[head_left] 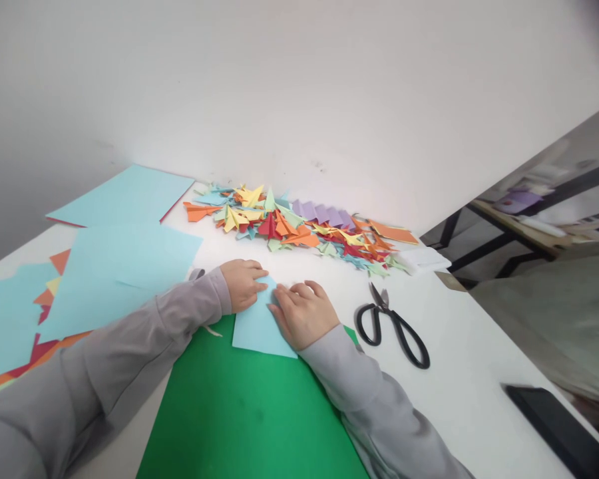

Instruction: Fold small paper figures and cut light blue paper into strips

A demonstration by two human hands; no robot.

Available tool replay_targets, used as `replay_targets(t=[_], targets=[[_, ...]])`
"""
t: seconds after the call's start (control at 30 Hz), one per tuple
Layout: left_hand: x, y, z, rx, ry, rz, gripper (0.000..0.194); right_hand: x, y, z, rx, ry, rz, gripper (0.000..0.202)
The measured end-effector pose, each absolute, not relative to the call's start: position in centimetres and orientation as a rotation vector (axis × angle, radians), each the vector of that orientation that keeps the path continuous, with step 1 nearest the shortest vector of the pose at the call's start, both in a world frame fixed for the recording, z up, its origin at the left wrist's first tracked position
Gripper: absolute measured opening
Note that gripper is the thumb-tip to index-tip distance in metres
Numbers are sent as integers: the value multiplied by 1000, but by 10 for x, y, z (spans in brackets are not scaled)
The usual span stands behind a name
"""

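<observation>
A small light-blue sheet of paper (265, 329) lies partly on a green sheet (239, 412) in front of me, its upper end reaching past the green edge. My left hand (242, 286) has its fingers closed on the paper's upper left edge. At the upper right edge, my right hand (304, 313) holds the same paper with bent fingers, thumb near the middle. The fingertips hide part of the top, so I cannot tell whether it is folded there. Black-handled scissors (393, 324) lie to the right, blades slightly apart.
A long heap of colourful folded paper planes (279, 226) runs along the wall. Large light-blue sheets (124, 196) and overlapping coloured paper (14, 319) cover the left side. A white packet (424, 259) sits by the heap's right end, and a black flat device (559, 429) at the right edge.
</observation>
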State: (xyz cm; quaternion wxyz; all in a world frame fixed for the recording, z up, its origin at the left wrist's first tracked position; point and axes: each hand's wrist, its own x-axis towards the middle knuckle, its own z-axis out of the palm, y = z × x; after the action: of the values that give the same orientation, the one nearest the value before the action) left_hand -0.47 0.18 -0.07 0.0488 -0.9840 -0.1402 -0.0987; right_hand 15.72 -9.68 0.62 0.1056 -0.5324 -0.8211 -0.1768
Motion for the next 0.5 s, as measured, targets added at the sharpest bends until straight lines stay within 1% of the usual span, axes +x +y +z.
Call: replay_targets(t=[0.07, 0.23, 0.33, 0.4, 0.5], targets=[[-5, 1, 0, -3006, -449, -286, 34, 157, -102, 11, -1577, -2425, -564, 23], [-6, 1, -1, -3017, -450, -296, 34, 160, -111, 18, -1646, -2382, -625, 30], [-7, 0, -2, -3005, -442, -340, 33, 166, -108, 13, -1685, -2248, -659, 27], [-7, -1, -3, -2992, -448, -374, 32, 169, -103, 6, -1664, -2222, -611, 22], [-4, -5, -2, -2976, -480, -419, 31, 172, -96, -4, -1628, -2276, -490, 25]])
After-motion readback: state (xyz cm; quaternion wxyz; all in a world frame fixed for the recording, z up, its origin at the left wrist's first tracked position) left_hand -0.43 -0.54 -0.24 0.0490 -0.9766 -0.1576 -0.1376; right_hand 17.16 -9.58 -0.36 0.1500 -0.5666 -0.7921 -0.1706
